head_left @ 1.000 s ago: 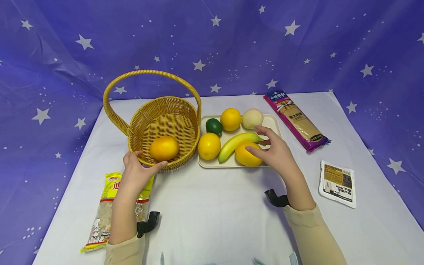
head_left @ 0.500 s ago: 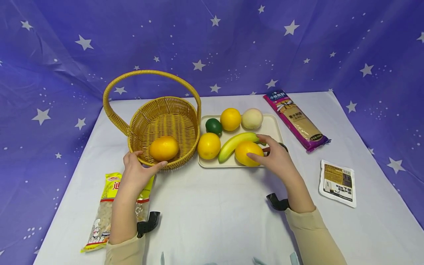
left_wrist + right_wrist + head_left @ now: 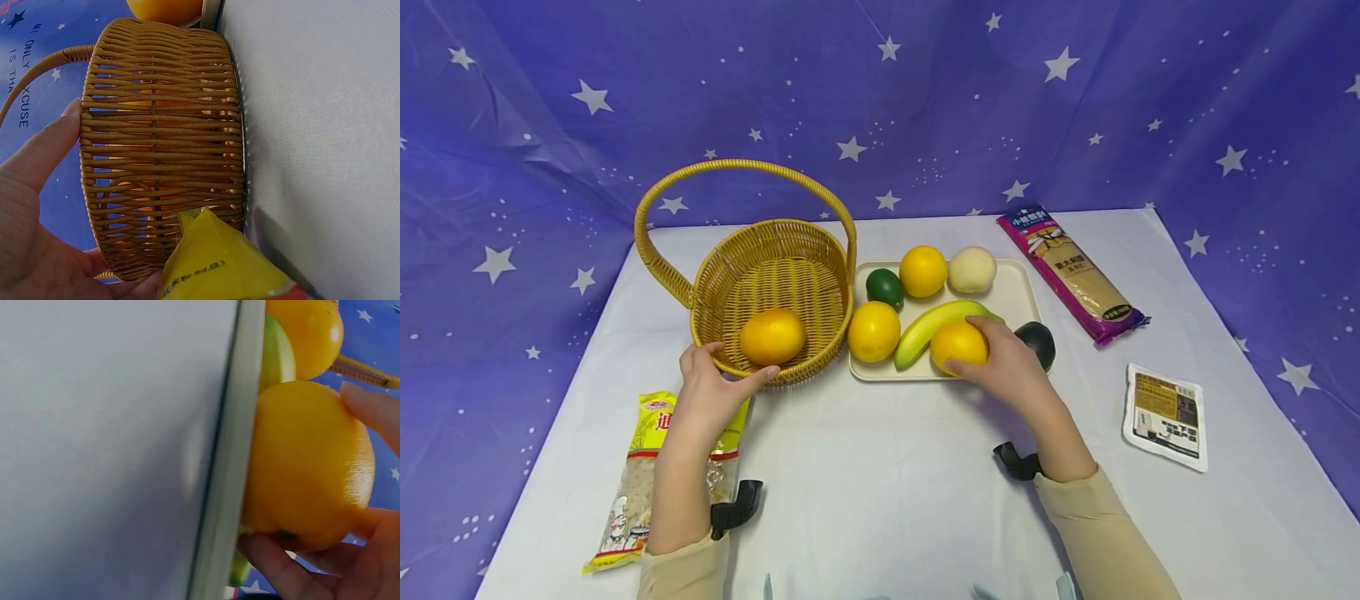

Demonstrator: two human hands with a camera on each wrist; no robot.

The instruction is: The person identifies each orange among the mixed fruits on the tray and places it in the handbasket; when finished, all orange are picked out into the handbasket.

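Observation:
My left hand (image 3: 711, 392) holds the near rim of the yellow wicker basket (image 3: 771, 237); in the left wrist view its thumb lies at the rim. Inside the basket rests an oval orange mango (image 3: 772, 337). Over the cream tray (image 3: 1018, 287), my right hand (image 3: 1011, 362) grips an oval yellow mango (image 3: 958, 344) between thumb and fingers. That mango (image 3: 306, 465) sits close behind the tray's edge in the right wrist view. A banana (image 3: 936, 325) lies just behind it, and a dark green avocado (image 3: 1036, 343) shows beyond the hand.
Two oranges, one at the back (image 3: 922, 271), a small green fruit (image 3: 885, 287) and a pale peach (image 3: 972, 269) share the tray. A noodle packet (image 3: 1075, 275) and a white pouch (image 3: 1165, 417) lie right. A yellow-topped bag (image 3: 632, 483) lies under the left forearm.
My right hand has come down and left onto the yellow mango, its fingers closing round it, uncovering the avocado behind. The left hand and basket stay put.

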